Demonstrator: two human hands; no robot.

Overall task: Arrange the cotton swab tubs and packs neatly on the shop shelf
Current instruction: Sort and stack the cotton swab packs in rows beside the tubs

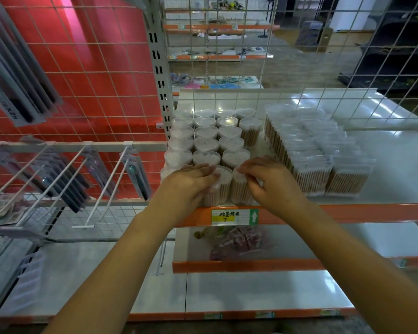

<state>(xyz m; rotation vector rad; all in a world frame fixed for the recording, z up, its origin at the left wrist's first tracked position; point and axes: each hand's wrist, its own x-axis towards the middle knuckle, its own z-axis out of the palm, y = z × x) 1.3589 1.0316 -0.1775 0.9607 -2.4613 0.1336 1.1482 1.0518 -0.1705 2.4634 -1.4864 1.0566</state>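
Note:
Several clear heart-shaped tubs of cotton swabs (pixel 206 143) stand in rows on the white shop shelf (pixel 393 169), at its left end. Two more tubs stand at the front edge. My left hand (pixel 191 182) grips the left front tub (pixel 219 186) from its left side, fingers over the lid. My right hand (pixel 273 182) holds the right front tub (pixel 239 189), fingertips pinching its top rim. To the right, clear rectangular packs of swabs (pixel 316 153) stand in tight rows.
A wire grid back panel (pixel 299 68) rises behind the shelf. An orange shelf edge with a price label (pixel 234 216) runs below the tubs. Left of the upright post hang carded goods on white hooks (pixel 58 179). A pink packet (pixel 237 242) lies on the lower shelf.

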